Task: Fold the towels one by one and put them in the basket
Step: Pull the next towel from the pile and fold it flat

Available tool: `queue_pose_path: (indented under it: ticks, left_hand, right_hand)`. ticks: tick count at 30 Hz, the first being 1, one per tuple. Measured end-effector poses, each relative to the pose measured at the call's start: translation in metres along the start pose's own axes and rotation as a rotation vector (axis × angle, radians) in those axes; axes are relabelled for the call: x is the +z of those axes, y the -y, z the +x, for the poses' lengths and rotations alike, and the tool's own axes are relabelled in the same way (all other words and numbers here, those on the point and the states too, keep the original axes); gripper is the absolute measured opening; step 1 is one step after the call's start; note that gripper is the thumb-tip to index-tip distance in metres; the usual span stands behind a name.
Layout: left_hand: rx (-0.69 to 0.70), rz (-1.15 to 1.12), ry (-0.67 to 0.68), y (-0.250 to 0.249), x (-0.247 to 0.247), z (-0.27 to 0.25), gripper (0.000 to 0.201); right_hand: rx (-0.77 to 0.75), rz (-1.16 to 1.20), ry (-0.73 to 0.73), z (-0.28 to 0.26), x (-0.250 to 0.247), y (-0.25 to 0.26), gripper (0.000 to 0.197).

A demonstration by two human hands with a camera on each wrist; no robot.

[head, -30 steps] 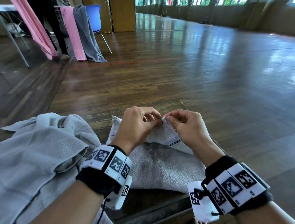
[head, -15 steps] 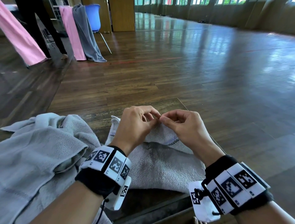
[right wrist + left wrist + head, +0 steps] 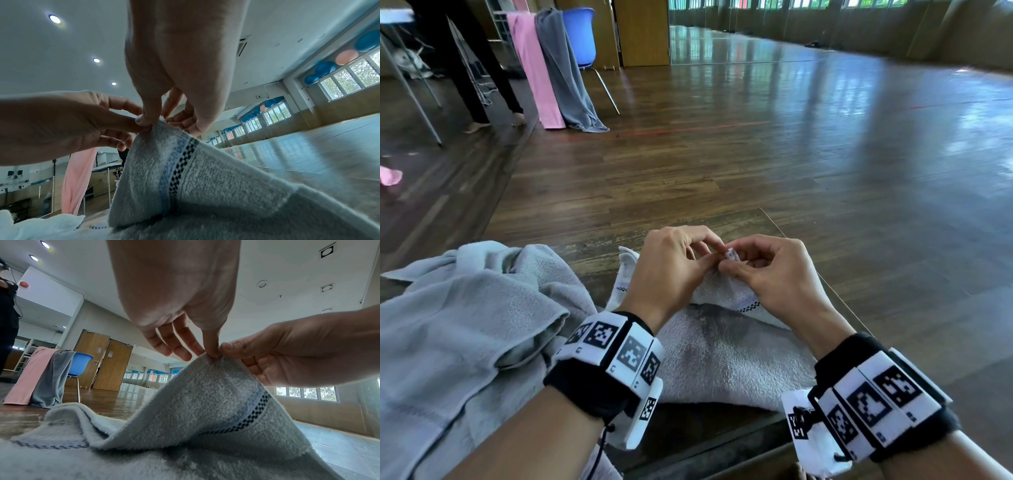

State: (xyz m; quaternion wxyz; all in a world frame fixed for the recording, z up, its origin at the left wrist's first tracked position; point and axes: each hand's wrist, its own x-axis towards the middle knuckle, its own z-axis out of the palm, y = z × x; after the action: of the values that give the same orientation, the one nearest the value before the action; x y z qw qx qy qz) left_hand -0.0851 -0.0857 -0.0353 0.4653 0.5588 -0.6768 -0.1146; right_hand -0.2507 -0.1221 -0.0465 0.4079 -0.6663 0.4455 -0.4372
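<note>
Head view: towel corner pinched, grip thin

Your left hand (image 3: 674, 263) and right hand (image 3: 774, 274) both pinch one raised corner of the grey towel (image 3: 722, 356) lying on the near table (image 3: 599, 250). Such a fingertip hold could slip, dropping the corner and skewing the fold. No basket is in view.

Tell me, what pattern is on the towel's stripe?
A blue band beside dark checks on the grey towel, clearest in the right wrist view.

Glossy wood floor (image 3: 791, 164) stretches ahead of me; windows (image 3: 859, 3) at one o'clock, a blue chair (image 3: 580, 34) and wooden doors (image 3: 643, 31) at eleven.
</note>
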Motion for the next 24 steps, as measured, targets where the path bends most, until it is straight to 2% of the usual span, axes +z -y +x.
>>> queue_pose_path:
  ticks: [8,12,17,21,24]
  left_hand:
    - [-0.019,0.003,0.011,0.0,0.001,-0.001,0.006]
    - [-0.066,-0.004,0.039,0.001,0.002,-0.001,0.015]
    - [-0.152,0.075,0.216,0.005,0.002,0.0,0.029]
    - [-0.044,0.108,0.351,0.009,-0.004,0.0,0.015]
    - [-0.031,0.119,0.356,0.017,-0.011,0.0,0.015]
  right_hand:
    - [-0.003,0.003,-0.032,0.0,0.0,0.002,0.014]
    - [-0.001,-0.003,-0.042,0.0,-0.001,0.002,0.011]
    - [-0.016,-0.038,-0.029,0.001,-0.002,0.001,0.007]
    - [-0.062,-0.081,0.009,0.001,-0.006,0.0,0.015]
    - [-0.085,-0.106,-0.051,0.005,-0.017,0.0,0.015]
